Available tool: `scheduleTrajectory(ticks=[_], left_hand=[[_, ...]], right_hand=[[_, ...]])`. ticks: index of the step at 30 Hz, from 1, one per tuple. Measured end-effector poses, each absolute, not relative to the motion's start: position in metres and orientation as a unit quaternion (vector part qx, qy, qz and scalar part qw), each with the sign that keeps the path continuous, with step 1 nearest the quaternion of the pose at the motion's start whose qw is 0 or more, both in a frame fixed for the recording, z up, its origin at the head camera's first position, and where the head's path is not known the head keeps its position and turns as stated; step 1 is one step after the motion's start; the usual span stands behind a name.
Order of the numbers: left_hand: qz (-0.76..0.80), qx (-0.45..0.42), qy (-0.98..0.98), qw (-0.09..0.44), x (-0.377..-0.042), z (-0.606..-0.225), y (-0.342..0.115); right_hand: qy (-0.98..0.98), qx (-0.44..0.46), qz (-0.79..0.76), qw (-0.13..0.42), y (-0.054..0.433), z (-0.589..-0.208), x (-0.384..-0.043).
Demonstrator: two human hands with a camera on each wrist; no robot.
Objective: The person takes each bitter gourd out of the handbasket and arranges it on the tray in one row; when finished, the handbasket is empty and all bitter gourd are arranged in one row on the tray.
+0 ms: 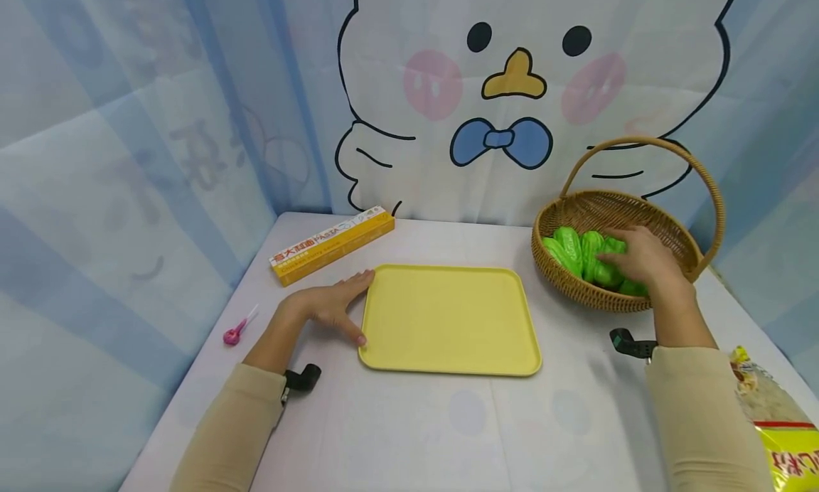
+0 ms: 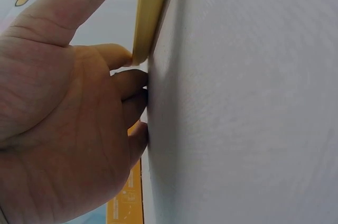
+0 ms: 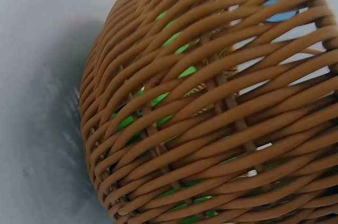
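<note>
A yellow rectangular tray (image 1: 451, 321) lies flat on the white table. My left hand (image 1: 329, 307) is at its left edge, thumb and fingers spread apart along the rim; in the left wrist view the other fingertips come down to the tablecloth beside the tray's edge (image 2: 150, 15). My right hand (image 1: 643, 257) reaches over the near rim into a brown wicker basket (image 1: 595, 300), its fingers spread at several glossy, ridged green vegetables (image 1: 567, 247). Only wicker weave (image 3: 211, 102) with bits of green behind it fills the right wrist view; that hand is hidden there.
A yellow pasta box (image 1: 333, 247) lies slantwise behind my left hand. A pink lollipop (image 1: 233, 334) is near the table's left edge. At the right front lies a yellow-and-clear food bag (image 1: 780, 421). The basket's tall handle (image 1: 713, 193) arches upward. A printed curtain (image 1: 512, 186) hangs behind the table.
</note>
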State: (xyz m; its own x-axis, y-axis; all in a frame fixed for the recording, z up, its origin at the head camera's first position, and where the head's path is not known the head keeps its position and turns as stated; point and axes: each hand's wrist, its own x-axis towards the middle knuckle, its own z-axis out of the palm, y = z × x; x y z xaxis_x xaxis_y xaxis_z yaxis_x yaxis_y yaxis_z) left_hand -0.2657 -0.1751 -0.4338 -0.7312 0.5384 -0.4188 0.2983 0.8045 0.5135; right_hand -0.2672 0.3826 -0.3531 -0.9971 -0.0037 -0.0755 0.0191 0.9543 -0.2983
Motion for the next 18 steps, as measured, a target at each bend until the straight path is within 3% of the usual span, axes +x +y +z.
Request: scheduleTrajectory(ticks=[5, 18], left_hand=[[0.211, 0.224, 0.908, 0.286, -0.2658, -0.4339, -0.1745], [0.220, 0.225, 0.906, 0.284, -0.2642, -0.4327, -0.1742]], right_hand=[[0.988, 0.007, -0.142, 0.052, 0.3836, -0.3564, -0.2695], [0.987, -0.006, -0.161, 0.021, 0.3810, -0.3596, -0.2709]])
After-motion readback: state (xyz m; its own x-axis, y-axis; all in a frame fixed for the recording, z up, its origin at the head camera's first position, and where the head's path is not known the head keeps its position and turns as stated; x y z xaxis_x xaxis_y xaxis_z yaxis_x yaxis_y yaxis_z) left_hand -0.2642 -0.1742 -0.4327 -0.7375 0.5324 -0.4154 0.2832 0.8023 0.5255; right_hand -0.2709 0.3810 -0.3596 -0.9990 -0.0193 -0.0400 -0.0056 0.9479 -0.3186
